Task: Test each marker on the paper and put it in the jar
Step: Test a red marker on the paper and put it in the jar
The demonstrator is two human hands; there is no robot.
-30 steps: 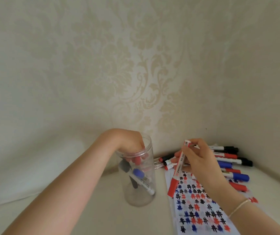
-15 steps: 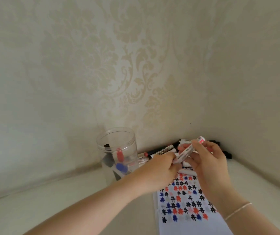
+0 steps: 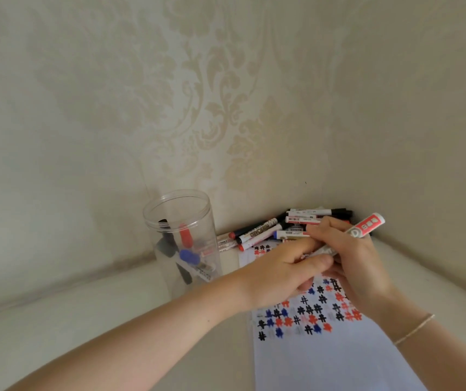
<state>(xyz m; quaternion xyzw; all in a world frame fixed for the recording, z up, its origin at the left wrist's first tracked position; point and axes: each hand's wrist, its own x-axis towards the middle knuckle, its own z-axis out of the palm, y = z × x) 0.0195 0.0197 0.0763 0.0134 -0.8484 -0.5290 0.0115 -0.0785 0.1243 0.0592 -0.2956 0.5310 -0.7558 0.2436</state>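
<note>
Both hands, left hand [image 3: 285,269] and right hand [image 3: 353,258], grip one marker [image 3: 367,227] above paper [image 3: 325,356]

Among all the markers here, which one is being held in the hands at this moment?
The marker with the red label, angled above the paper. The right hand and left hand both hold it; the others lie in the corner pile or stand in the jar.

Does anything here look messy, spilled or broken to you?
Nothing looks spilled or broken. The untested markers lie in a loose heap in the corner rather than in a row. Markers in the jar lean at angles. Both hands hold one marker over the paper.
</note>
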